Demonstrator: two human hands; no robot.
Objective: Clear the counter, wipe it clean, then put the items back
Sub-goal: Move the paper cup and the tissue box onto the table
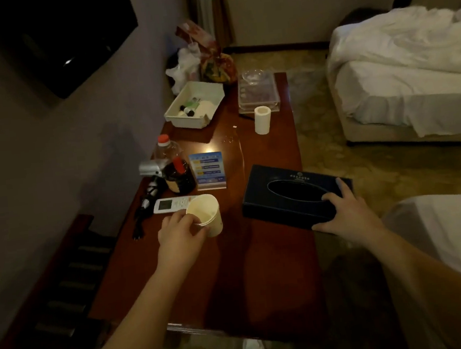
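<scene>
A dark wooden counter [261, 270] runs along the wall. My left hand [179, 234] grips a cream paper cup [206, 214] by its rim and side, near the counter's left middle. My right hand [345, 214] holds the near right corner of a dark blue tissue box [287, 194], fingers over its top and thumb on its front side. Behind the cup lie a white remote [170, 204], a dark bottle with a red cap [179, 178], a clear bottle with a red cap [166, 149] and a blue card stand [208, 170].
Farther back stand a white tray of small toiletries [181, 117], a clear acrylic tray with a glass [258, 93], a paper roll [262, 120] and bags [213, 63]. A hairdryer with cord [150, 187] lies at the left edge. Beds [400, 79] stand right, a TV [56, 42] on the wall.
</scene>
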